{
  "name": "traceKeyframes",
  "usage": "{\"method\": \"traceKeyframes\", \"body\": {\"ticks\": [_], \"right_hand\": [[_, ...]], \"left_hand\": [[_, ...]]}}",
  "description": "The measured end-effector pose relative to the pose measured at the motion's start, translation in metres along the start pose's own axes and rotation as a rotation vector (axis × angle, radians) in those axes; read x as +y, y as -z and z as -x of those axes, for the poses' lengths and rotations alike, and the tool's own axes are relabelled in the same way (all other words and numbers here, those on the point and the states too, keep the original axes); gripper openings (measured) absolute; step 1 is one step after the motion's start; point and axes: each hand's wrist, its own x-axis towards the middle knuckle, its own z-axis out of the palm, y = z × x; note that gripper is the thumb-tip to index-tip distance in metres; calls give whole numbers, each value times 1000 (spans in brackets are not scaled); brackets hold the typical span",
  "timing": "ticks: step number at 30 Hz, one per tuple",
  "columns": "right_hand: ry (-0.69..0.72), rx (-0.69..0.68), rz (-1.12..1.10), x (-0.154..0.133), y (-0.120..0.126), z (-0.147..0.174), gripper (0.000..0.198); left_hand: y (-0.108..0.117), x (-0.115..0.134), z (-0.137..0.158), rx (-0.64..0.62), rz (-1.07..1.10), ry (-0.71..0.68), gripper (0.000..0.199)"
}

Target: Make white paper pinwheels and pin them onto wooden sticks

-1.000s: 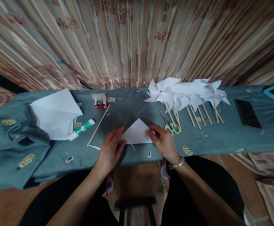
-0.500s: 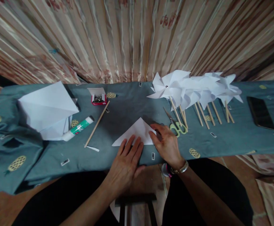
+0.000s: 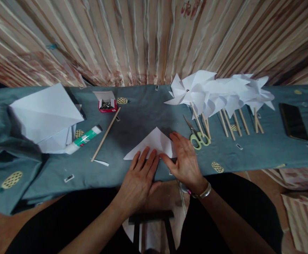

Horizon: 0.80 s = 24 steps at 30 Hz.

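A sheet of white paper [image 3: 156, 139], folded into a triangle, lies on the cloth-covered table in front of me with its point facing away. My left hand [image 3: 140, 174] rests flat on its lower edge, fingers stretched out. On the right side of the triangle lies my right hand [image 3: 184, 158], thumb spread from the fingers and pointing toward the left fingertips. It covers the paper's right corner. Scissors with green handles [image 3: 199, 140] sit just beyond my right hand.
Several white paper pinwheels [image 3: 193, 88] on wooden sticks lie at the back right, near a dark phone [image 3: 293, 121]. Leftward are a wooden stick [image 3: 105, 135], a red box of small metal pieces [image 3: 108, 105], a glue stick [image 3: 86, 138] and stacked white paper [image 3: 47, 116].
My right hand has opened out from its grip at the paper's right corner, its thumb moving left along the lower edge. My left hand stays flat on the paper. The view has shifted slightly.
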Motion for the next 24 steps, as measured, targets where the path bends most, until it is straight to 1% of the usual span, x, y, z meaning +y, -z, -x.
{"method": "traceKeyframes", "body": {"ticks": [2, 5, 7, 10, 14, 19, 21, 24], "right_hand": [[-13, -21, 2, 1, 2, 6, 60], [-42, -27, -14, 8, 9, 16, 54], [-57, -30, -25, 16, 15, 23, 50], [-64, -31, -51, 26, 23, 31, 46], [-53, -13, -78, 32, 24, 35, 43], [-55, -5, -102, 35, 23, 35, 46], [-62, -9, -124, 35, 25, 33, 48], [-49, -30, -151, 34, 31, 31, 45]], "left_hand": [[1, -1, 0, -6, -3, -3, 63], [5, -5, 6, -24, 3, -14, 62], [9, -10, 16, -34, 1, -9, 63], [16, -18, 38, -49, -29, 52, 64], [23, -23, 62, -20, -89, 78, 71], [24, -20, 65, 6, -127, 94, 71], [23, -19, 63, 9, -113, 116, 69], [22, -18, 63, 0, -67, 151, 66]]}}
